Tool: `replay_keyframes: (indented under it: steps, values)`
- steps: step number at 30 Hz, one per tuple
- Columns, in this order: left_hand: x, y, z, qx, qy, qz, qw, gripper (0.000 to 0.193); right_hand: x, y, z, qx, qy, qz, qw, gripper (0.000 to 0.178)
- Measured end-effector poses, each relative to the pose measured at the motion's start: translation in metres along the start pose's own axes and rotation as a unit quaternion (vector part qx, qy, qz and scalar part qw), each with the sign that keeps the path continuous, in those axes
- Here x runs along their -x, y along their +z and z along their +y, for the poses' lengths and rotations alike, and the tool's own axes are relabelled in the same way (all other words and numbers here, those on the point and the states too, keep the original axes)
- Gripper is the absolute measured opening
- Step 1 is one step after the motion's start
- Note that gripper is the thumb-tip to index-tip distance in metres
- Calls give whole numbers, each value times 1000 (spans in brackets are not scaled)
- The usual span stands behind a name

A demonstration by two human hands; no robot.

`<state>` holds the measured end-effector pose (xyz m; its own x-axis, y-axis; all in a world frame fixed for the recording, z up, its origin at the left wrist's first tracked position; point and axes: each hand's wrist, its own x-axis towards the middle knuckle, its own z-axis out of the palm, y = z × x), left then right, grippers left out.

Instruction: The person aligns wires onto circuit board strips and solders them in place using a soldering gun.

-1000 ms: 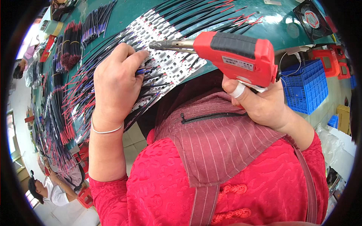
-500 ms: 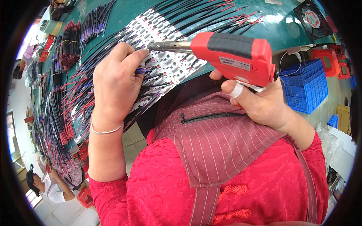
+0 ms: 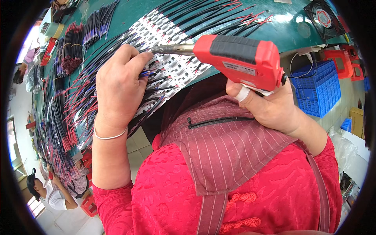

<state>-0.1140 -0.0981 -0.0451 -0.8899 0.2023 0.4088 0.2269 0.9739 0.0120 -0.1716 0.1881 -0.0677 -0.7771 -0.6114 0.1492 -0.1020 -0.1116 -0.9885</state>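
Observation:
My right hand, with white tape round its thumb, is wrapped under a red and black soldering gun. The gun's metal tip points left and reaches the fingertips of my left hand. Those fingers are pinched together over a white panel of small circuit boards; whatever lies between them is hidden. Black wires with red ends fan out from the panel's far side. More red, black and blue wires spread out to the left, partly under my left hand.
Bundled wires lie at the left of the green table. A black fan sits at the far right. Beyond the table edge are a blue crate and red stools. Another person is at the lower left.
The soldering gun and my right hand have shifted slightly left, and the gun is tilted a little differently. My left hand stays almost in place, still pinched.

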Motion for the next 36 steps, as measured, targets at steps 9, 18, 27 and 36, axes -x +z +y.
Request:
replay_keyframes:
  steps: [9,18,27,36]
  values:
    - [-1,0,1,-3,-9,-11,1000,43,1,-2,0,-10,-25,1,1000,27]
    - [-2,0,2,1,0,7,1000,39,1,-1,1,-26,-22,0,999,29]
    - [-1,0,1,5,1,14,1000,39,-2,-1,2,-1,-14,-13,1000,27]
    - [1,-2,-1,1,-7,7,1000,41,-3,-4,5,47,-46,-30,997,23]
